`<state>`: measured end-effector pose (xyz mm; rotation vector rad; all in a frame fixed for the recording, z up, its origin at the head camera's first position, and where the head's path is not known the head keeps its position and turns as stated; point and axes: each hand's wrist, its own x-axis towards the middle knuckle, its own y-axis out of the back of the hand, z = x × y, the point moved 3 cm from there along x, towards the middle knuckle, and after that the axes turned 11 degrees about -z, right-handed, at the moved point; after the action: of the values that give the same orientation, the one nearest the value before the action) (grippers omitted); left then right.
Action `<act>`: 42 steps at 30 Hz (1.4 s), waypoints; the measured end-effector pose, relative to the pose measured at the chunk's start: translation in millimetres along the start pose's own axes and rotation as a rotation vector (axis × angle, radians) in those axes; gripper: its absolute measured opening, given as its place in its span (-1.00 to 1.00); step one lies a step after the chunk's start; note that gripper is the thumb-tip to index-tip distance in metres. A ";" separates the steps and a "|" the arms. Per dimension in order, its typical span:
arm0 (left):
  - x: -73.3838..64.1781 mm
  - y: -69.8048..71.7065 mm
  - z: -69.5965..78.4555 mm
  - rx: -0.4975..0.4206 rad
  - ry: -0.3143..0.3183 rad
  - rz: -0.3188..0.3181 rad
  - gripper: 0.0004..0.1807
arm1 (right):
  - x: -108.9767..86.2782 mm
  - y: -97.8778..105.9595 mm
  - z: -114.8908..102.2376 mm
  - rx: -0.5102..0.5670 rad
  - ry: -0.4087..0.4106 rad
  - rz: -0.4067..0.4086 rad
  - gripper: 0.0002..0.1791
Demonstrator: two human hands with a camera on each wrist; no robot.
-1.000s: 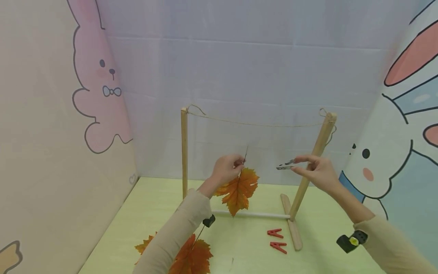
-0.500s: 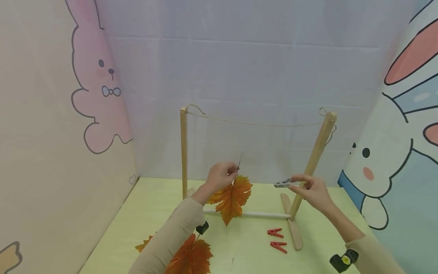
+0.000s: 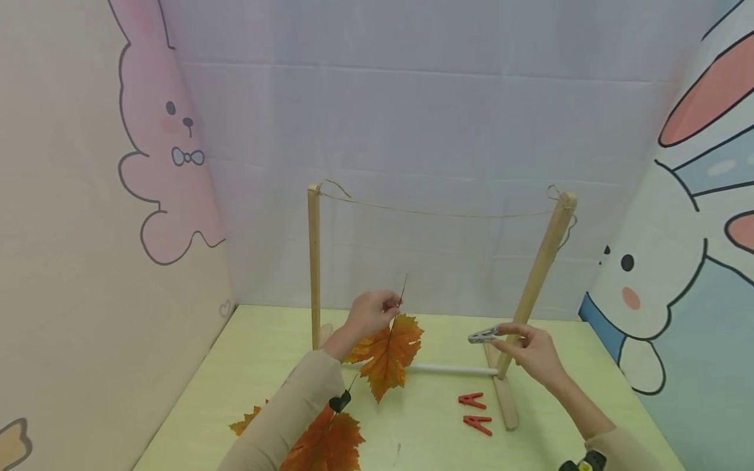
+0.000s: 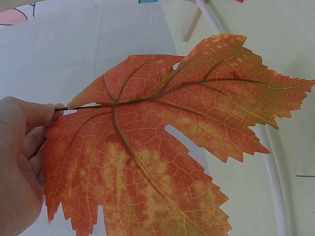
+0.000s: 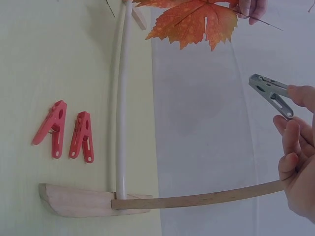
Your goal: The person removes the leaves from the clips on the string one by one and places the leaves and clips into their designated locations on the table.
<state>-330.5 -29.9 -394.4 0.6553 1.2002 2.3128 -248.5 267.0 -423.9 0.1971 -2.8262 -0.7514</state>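
Note:
My left hand (image 3: 372,314) pinches the thin dark stem of an orange maple leaf (image 3: 389,356), which hangs below the fingers in front of the wooden frame. In the left wrist view the leaf (image 4: 147,132) fills most of the picture, its stem between thumb and fingertips. Over to the right, my right hand (image 3: 533,350) holds a grey clothespin (image 3: 484,335) by its handle ends between thumb and finger. The right wrist view shows this clothespin (image 5: 270,93) pointing toward the leaf, apart from it. Both hands are lower than the string (image 3: 436,212).
The string runs between two wooden posts (image 3: 315,261), joined low down by a white rod (image 3: 453,370). Two red clothespins (image 3: 472,400) lie on the pale yellow table (image 3: 436,438) near the right foot (image 3: 505,402). More maple leaves (image 3: 330,441) lie at the front left, partly behind my left sleeve.
Both hands have moved down, the left one also somewhat leftward with the leaf. The right hand still holds the grey clothespin, now lower in front of the right post.

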 end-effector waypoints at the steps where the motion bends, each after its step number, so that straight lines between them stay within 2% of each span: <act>1: -1.0 -0.5 -1.0 -0.002 0.005 -0.006 -0.91 | -0.8 -1.5 1.5 0.002 -0.002 0.000 -0.70; 13: -15.4 -6.6 -15.2 -0.052 0.058 -0.079 -0.89 | -8.2 -22.9 16.1 0.045 -0.022 0.012 -0.69; 25: -29.7 -18.5 -31.7 -0.106 0.121 -0.152 -0.88 | -17.4 -54.5 30.6 0.045 -0.048 0.017 -0.74; 32: -37.7 -26.9 -36.3 -0.152 0.124 -0.178 -0.87 | -19.9 -65.1 36.1 0.131 -0.071 -0.018 -0.73; 42: -52.7 -41.3 -46.7 -0.227 0.136 -0.204 -0.87 | -21.6 -70.5 42.2 0.066 -0.098 -0.013 -0.72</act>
<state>-309.8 -68.4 -463.4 0.2861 0.9900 2.3022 -232.3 230.3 -498.8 0.1941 -2.9476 -0.6895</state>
